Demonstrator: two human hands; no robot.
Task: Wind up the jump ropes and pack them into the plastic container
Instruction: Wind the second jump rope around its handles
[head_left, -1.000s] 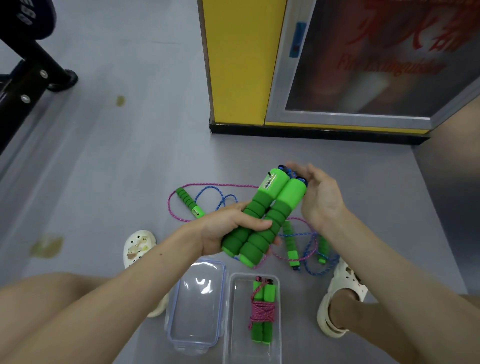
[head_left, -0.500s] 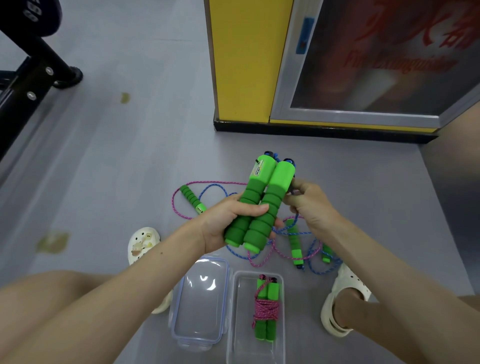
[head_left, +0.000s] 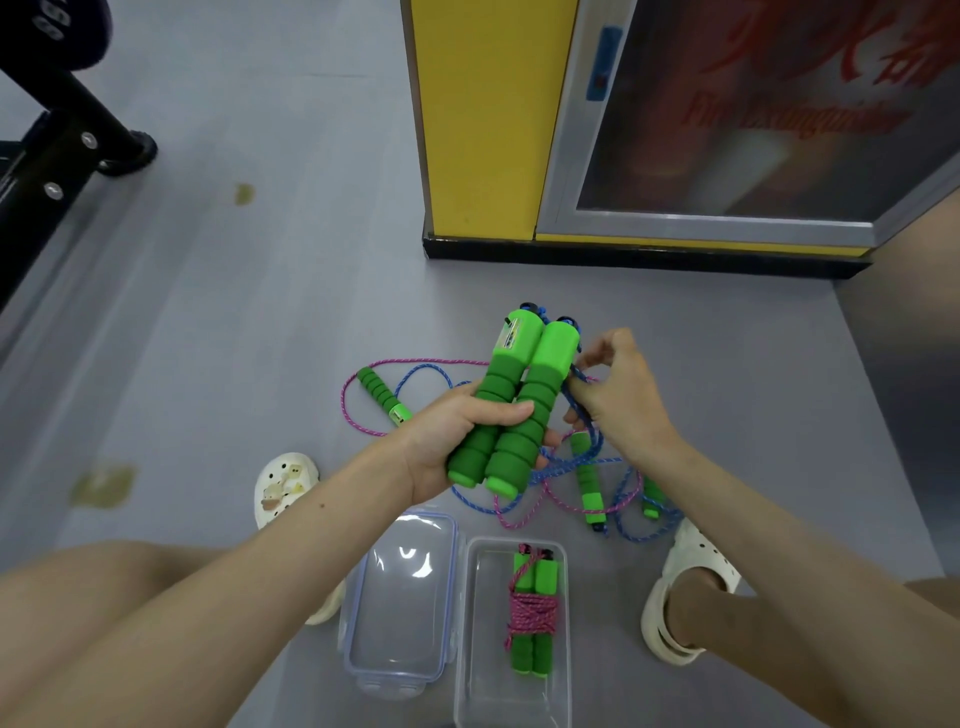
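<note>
My left hand grips two green foam jump-rope handles held side by side, tops pointing away from me. Just right of them, my right hand pinches the blue rope that runs from the handle tops. More blue and pink rope lies tangled on the floor below, with loose green handles among it. Another green handle on a pink rope lies to the left. The clear plastic container near my knees holds one wound pink rope with green handles.
The container's clear lid lies beside it on the left. My feet in white clogs flank the ropes. A yellow column and a glass-fronted cabinet stand ahead. Black gym equipment is at the far left.
My right hand has dropped from the handle tops to their right side and now pinches the blue rope. The handles have turned more upright in my left hand.
</note>
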